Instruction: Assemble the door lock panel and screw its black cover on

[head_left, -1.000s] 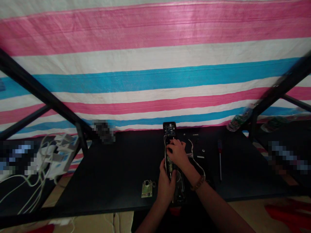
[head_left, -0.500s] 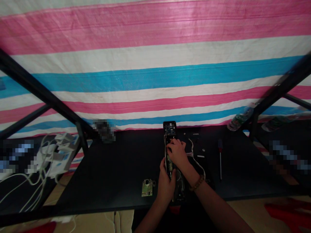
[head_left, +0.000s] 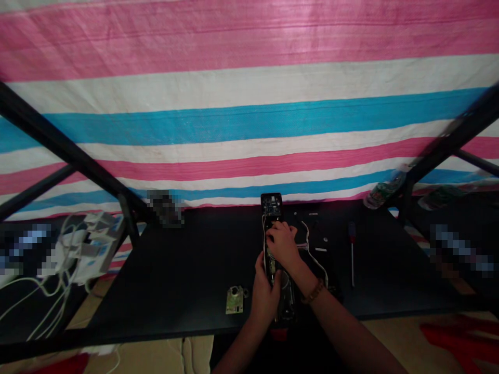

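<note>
A long, narrow black electronic device (head_left: 272, 204) lies opened on the table, with a circuit board at its far end and thin wires along its length. My left hand (head_left: 265, 291) is wrapped round the device's lower left side, thumb on top. Over its middle, my right hand (head_left: 283, 241) has its fingers bent and pressed together among the inner parts; whatever they pinch is hidden. A white cable (head_left: 309, 246) curves out to the right of the device. Left of my left hand rests a small greenish circuit board (head_left: 234, 300) with a round part on it.
A screwdriver (head_left: 352, 254) lies on the black table (head_left: 187, 270) to the right, near small loose pieces (head_left: 320, 250). A plastic bottle (head_left: 384, 192) leans by the right frame bar. White boxes and cables (head_left: 91, 244) sit at left. A striped sheet (head_left: 249, 124) hangs behind.
The whole view has shifted very slightly. Both hands stay at the device, and my right fingers have barely moved.
</note>
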Demonstrator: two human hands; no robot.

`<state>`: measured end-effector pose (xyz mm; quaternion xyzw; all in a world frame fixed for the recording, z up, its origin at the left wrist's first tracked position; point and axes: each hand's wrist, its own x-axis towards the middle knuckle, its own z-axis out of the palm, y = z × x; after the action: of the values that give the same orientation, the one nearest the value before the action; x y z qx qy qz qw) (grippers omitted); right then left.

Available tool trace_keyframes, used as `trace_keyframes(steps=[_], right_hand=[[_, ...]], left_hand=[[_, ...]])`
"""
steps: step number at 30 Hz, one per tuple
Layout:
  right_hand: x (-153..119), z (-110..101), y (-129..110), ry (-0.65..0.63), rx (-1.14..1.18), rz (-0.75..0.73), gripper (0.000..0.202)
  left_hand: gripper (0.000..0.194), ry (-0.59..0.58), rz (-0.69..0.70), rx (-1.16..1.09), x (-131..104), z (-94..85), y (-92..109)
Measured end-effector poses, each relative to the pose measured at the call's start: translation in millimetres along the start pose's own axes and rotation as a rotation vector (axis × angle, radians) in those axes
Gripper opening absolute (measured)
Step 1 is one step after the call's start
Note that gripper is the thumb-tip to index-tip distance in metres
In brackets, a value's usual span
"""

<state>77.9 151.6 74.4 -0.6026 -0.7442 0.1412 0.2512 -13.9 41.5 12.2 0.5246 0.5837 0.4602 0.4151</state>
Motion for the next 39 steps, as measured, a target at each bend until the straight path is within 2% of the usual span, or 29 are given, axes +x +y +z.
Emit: trace_keyframes(steps=[20, 26, 39], right_hand=[[-13.6, 5.0, -2.3, 0.105, -0.018, 0.016, 0.015], [-11.8, 4.1, -5.0, 0.119, -0.008, 0.044, 0.033], [-11.9, 4.9, -5.3, 0.144, 0.013, 0.053, 0.031]], left_hand=[[0.062, 0.018, 0.001, 0.023, 0.2, -0.6, 4.0], [0.064, 0.018, -0.007, 0.001, 0.0, -0.3, 3.9], [0.063, 0.022, -0.013, 0.021, 1.9, 1.1, 4.5]])
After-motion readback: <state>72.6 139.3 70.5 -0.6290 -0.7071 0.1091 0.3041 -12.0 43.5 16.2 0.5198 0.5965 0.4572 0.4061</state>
